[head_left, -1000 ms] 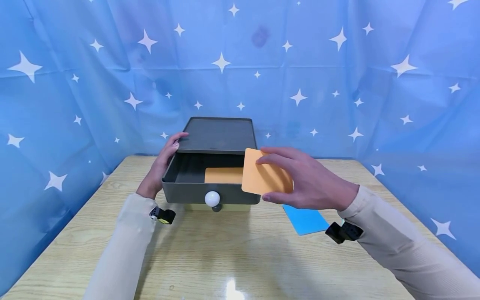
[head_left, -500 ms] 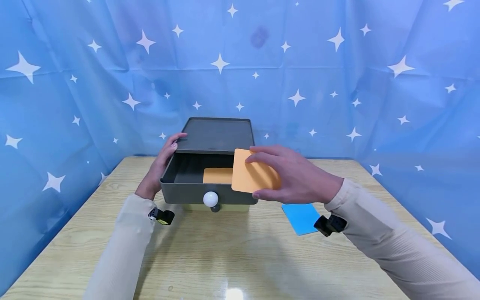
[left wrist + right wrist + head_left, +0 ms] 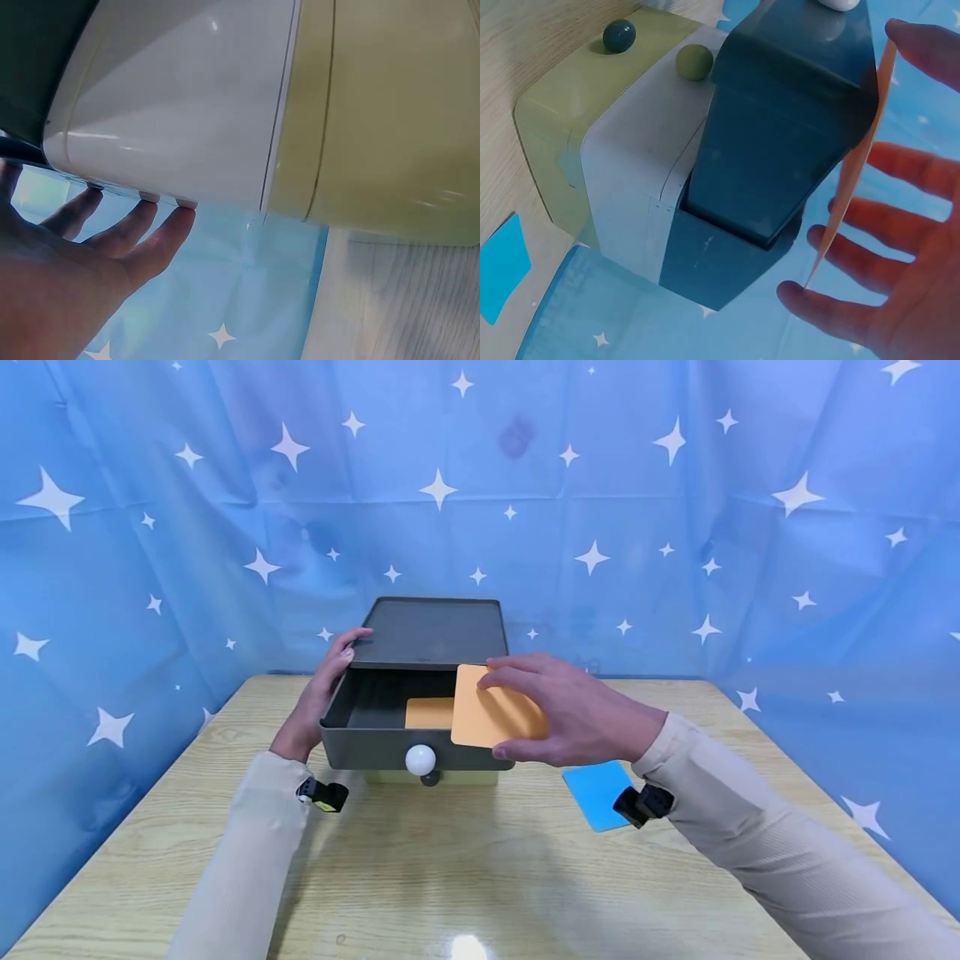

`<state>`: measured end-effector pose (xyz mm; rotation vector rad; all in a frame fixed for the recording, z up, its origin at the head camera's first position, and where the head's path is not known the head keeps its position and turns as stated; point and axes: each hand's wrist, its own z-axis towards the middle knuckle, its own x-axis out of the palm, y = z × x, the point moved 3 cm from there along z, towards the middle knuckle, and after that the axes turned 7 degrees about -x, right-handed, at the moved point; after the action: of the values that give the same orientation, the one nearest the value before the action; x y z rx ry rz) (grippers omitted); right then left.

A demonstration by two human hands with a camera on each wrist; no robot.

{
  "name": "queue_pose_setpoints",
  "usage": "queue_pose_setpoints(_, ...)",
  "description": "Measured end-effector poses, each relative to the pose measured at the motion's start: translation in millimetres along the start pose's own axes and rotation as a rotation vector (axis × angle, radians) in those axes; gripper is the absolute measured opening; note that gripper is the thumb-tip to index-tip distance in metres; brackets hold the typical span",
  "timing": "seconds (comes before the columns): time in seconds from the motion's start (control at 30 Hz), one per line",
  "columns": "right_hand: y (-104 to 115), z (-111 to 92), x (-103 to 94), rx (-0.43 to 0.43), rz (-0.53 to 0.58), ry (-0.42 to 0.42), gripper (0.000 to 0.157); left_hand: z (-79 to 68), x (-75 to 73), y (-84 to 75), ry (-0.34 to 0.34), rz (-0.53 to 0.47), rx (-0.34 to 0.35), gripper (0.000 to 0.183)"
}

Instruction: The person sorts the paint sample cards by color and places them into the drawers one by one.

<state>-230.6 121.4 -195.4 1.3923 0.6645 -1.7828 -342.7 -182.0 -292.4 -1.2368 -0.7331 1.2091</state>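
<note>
In the head view a small drawer cabinet point(image 3: 431, 631) with a dark top stands on the table. Its dark top drawer point(image 3: 367, 749), fronted by a white knob point(image 3: 420, 760), is pulled out. My left hand point(image 3: 309, 708) touches the cabinet's left side; in the left wrist view its fingers are spread along the white tier point(image 3: 176, 112). Thumb and fingers of my right hand point(image 3: 577, 714) pinch an orange sheet point(image 3: 480, 712), held tilted over the drawer's right front corner. Another orange sheet point(image 3: 429, 713) lies inside the drawer, partly hidden by the held one.
A blue sheet point(image 3: 596, 793) lies on the wooden table point(image 3: 420, 877) to the right of the cabinet, partly covered by my right wrist camera point(image 3: 645, 804). Below the dark tier are white and yellow-green tiers point(image 3: 562, 142). A star-patterned blue curtain point(image 3: 480, 468) surrounds the table.
My right hand has moved left with the orange sheet, which now hides more of the sheet inside the drawer. My left hand and the cabinet stay put.
</note>
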Motion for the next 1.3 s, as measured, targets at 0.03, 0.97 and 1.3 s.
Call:
queue_pose_setpoints(0.03, -0.1, 0.8, -0.3, 0.000, -0.001, 0.003, 0.062, -0.3, 0.0, -0.6, 0.002, -0.002, 0.001, 0.053)
queue_pose_setpoints(0.97, 2.6, 45.6, -4.2, -0.060, 0.010, 0.119, 0.059, -1.8, 2.5, -4.0, 0.002, -0.006, 0.008, 0.054)
queue_pose_setpoints(1.3, 1.2, 48.6, 0.3, -0.051, 0.029, 0.123, 0.062, -0.9, 1.7, -2.5, 0.005, -0.022, 0.012, 0.053)
